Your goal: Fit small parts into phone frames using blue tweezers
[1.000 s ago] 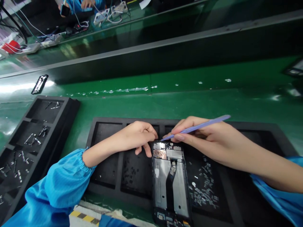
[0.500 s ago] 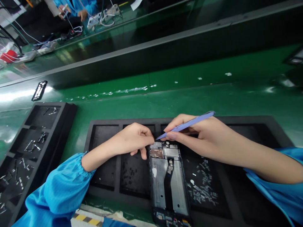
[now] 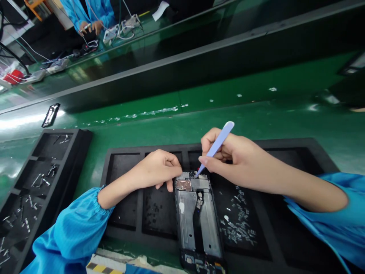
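Observation:
An opened phone (image 3: 207, 224) with bare metal plates and a black flex strip lies over the black compartment tray (image 3: 138, 213). My left hand (image 3: 159, 169) has its bent fingers at the phone's top left corner, thumb and index meeting at the edge. Between the thumb and fingers of my right hand (image 3: 234, 158) are lavender tweezers (image 3: 218, 144), slanting down with the tip on the phone's top section. Small silvery parts (image 3: 241, 224) are scattered in the compartment right of the phone, and tiny dark pieces (image 3: 153, 213) lie in the one to its left.
A second black tray (image 3: 82, 140) with thin metal parts stands at the left. Behind it lies another phone-like frame (image 3: 51, 115). Beyond the raised ledge, a person's hands (image 3: 91, 27) work near a power strip (image 3: 112, 33) and cables.
The tweezers have turned steeper and their tip has come down onto the phone's top section. My right hand has shifted left. The phone appears slightly further left in view.

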A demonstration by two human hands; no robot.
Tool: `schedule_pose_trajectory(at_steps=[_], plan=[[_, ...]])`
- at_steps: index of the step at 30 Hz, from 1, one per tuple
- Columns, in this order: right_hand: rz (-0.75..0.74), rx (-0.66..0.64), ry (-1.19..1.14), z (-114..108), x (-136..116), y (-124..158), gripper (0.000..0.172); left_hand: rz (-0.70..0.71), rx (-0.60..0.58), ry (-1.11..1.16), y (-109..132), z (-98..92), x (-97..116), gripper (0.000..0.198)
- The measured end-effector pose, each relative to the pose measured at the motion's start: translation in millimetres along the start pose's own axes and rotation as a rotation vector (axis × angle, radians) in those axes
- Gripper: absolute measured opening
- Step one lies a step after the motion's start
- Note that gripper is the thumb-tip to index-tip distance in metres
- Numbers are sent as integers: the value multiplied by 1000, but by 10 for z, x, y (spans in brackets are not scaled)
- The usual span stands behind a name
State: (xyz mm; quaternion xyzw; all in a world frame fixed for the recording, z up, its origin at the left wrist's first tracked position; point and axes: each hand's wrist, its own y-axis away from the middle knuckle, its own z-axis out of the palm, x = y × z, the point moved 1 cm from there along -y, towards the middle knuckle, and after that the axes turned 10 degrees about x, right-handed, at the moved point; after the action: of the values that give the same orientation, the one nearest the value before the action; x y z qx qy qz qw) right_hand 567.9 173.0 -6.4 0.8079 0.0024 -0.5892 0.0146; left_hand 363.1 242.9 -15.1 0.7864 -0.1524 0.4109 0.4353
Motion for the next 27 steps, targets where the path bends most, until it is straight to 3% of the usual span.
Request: schedule_pose_trajectory(at_steps=[8,21,27], plan=[[19,13,36,20,26,-10,20,0,-37,66,5,5,10,3],[43,171,9,-11,17,-26,22,5,-44,124,21,0,54,2],[58,102,106,9,-1,-22,20,-20,-38,121,16,9,66,3]])
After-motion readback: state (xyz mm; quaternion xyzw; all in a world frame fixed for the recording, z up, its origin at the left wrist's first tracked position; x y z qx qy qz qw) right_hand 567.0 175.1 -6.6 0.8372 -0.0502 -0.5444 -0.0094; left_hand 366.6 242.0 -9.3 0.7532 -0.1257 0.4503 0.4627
